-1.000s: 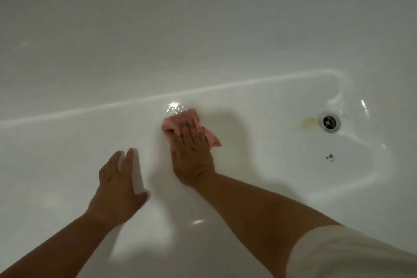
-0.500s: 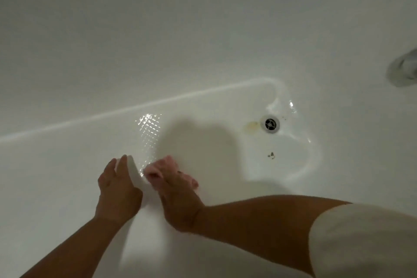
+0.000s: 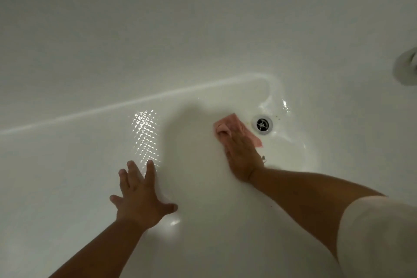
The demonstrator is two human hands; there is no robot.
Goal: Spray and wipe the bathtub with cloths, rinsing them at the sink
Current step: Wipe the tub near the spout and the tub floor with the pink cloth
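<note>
- Bathtub (image 3: 90, 165): white and glossy, seen from above; its floor fills the near half of the view and the far wall rises behind a pale curved seam that runs from left to right.
- Cloth (image 3: 228, 124): pink and crumpled, lying on the tub floor at the right, just left of the drain (image 3: 262, 124). One corner sticks out toward the near right from under the hand.
- Right hand (image 3: 242, 156): palm down on the near part of the cloth, fingers stretched over the fabric and pressing it against the tub floor, not clenched round it. The fingertips are blurred, so how far they dig into the cloth is hard to tell. The forearm reaches in from the near right, with a white sleeve (image 3: 379, 239) at the lower right corner.
- Left hand (image 3: 141, 198): released and holding nothing, fingers spread wide and flat on the tub floor, well to the left of the cloth and nearer to the viewer.
- Textured patch (image 3: 146, 133): a grid of small raised squares on the floor catches the light just beyond the left hand's fingertips.
- Dark speck (image 3: 263, 158): lies on the floor beside the right wrist, on the near side of the drain.
- Metal fitting (image 3: 406, 67): grey and round, on the tub wall at the far right edge, cut off by the frame.
</note>
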